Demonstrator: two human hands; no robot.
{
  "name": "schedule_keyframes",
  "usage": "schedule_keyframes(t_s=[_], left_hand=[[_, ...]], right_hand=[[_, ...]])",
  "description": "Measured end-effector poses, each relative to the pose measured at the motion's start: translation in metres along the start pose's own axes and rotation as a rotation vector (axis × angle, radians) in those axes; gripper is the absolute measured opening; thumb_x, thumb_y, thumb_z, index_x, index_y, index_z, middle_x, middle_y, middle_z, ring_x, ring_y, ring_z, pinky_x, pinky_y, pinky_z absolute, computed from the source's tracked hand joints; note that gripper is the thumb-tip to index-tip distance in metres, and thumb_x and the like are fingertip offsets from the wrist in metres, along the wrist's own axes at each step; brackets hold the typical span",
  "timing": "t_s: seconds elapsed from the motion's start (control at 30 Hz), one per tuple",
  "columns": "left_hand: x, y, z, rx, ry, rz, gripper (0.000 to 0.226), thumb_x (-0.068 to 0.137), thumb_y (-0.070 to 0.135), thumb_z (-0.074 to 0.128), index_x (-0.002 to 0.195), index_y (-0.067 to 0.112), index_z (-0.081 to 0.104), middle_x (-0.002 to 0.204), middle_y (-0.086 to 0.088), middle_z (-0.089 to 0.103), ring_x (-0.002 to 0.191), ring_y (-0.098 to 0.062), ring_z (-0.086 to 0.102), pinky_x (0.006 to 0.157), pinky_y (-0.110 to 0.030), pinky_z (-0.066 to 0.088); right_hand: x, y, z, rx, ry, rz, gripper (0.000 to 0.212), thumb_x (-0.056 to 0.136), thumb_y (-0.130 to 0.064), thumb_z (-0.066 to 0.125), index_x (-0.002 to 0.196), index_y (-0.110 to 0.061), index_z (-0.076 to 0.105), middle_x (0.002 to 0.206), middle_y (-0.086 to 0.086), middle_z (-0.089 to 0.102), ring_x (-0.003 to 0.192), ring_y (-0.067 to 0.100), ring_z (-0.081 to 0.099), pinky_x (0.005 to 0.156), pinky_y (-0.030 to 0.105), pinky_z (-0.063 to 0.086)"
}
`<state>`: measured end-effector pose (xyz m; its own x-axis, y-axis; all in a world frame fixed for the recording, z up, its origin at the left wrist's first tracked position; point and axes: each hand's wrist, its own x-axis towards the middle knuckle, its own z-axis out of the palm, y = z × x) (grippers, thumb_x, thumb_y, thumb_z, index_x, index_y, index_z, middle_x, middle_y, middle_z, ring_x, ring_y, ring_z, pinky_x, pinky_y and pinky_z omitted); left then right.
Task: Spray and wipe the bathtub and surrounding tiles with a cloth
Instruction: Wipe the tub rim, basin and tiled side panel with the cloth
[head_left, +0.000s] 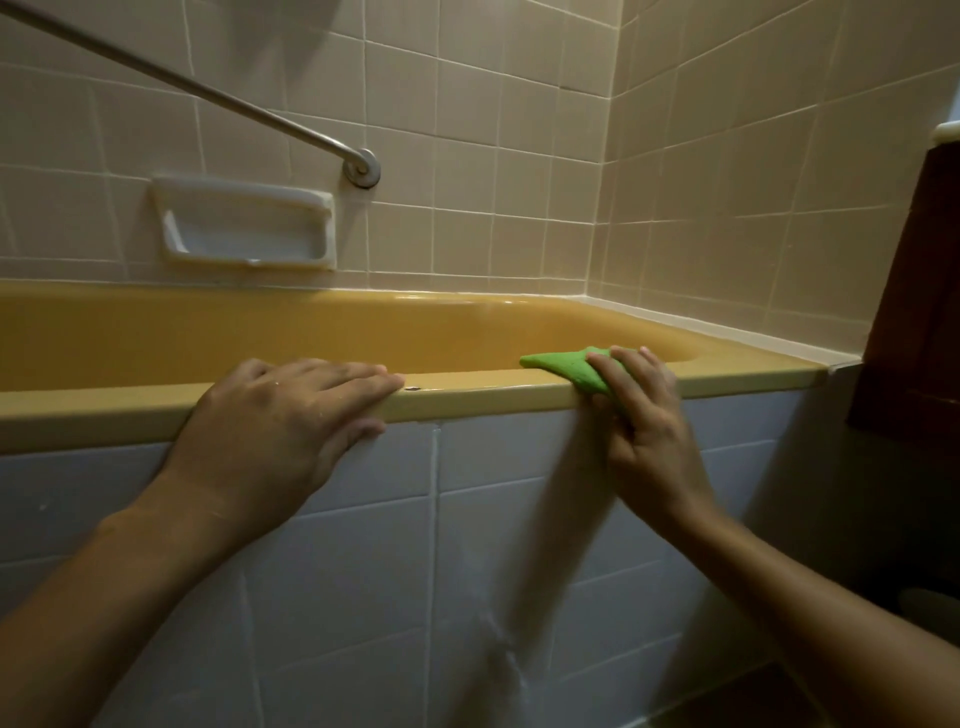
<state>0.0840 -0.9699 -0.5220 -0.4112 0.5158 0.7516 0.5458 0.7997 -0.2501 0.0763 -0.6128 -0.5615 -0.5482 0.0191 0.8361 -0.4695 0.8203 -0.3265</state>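
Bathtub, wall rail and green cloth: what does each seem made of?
Bathtub: glossy mustard enamel or acrylic; highlights run along its rim. Rail: grey metal, dull sheen. Cloth: soft green fabric, perhaps microfibre; it drapes over the rim.

Bare tub rim (483, 392) between left hand (291, 410) and right hand (641, 415) with cloth (561, 364); grab bar (208, 93) and soap dish (244, 228) on back wall (467, 156).

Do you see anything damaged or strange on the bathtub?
Yes. A small dark chip marks the bathtub rim, just beyond the fingertips of the left hand; it breaks the smooth yellow glaze. The right hand holds the green cloth farther right.
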Motion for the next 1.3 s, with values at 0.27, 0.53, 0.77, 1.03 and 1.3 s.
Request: schedule_keyframes(t_s=[0.27,0.53,0.77,1.03,1.3], left_hand=[[-0.035,-0.04,-0.025,0.015,-0.013,-0.026,0.048,0.099,0.049,0.041,0.137,0.03,0.063,0.134,0.006,0.067,0.114,-0.021,0.067,0.075,-0.036,0.042],[-0.064,-0.07,-0.038,0.035,0.018,-0.065,0.045,0.1,0.047,0.046,0.138,0.031,0.063,0.136,0.007,0.066,0.119,-0.019,0.065,0.079,-0.032,0.032],[-0.097,-0.099,-0.058,0.025,0.028,-0.143,0.044,0.099,0.047,0.048,0.138,0.031,0.063,0.136,0.007,0.066,0.121,-0.02,0.063,0.087,-0.039,0.039],[-0.125,-0.114,-0.075,0.086,0.074,-0.236,0.042,0.098,0.046,0.048,0.134,0.033,0.064,0.133,0.007,0.067,0.119,-0.02,0.062,0.09,-0.041,0.039],[-0.145,-0.131,-0.097,0.131,0.061,-0.328,0.043,0.096,0.052,0.044,0.131,0.039,0.066,0.129,0.01,0.069,0.118,-0.02,0.063,0.09,-0.043,0.038]], right_hand=[[-0.02,-0.032,0.019,0.009,0.058,0.154,0.052,0.104,-0.033,0.039,0.155,-0.036,0.033,0.168,-0.007,0.014,0.156,0.014,-0.005,0.124,0.058,0.014],[-0.034,-0.102,0.068,-0.053,-0.001,-0.072,0.074,0.098,0.006,0.052,0.16,-0.027,0.027,0.169,0.004,0.011,0.157,0.026,-0.009,0.121,0.066,0.012],[-0.035,-0.164,0.105,-0.159,-0.033,-0.25,0.067,0.096,-0.005,0.045,0.159,-0.019,0.029,0.166,0.016,0.019,0.155,0.038,0.001,0.123,0.063,0.008],[-0.034,-0.248,0.138,-0.195,-0.154,-0.387,0.059,0.106,-0.037,0.032,0.162,-0.024,0.019,0.166,0.016,0.018,0.155,0.038,0.001,0.124,0.06,0.006],[-0.001,-0.26,0.122,-0.149,-0.276,-0.511,0.051,0.104,-0.028,0.049,0.154,-0.027,0.038,0.145,0.011,0.043,0.13,0.034,0.041,0.105,0.05,0.039]])
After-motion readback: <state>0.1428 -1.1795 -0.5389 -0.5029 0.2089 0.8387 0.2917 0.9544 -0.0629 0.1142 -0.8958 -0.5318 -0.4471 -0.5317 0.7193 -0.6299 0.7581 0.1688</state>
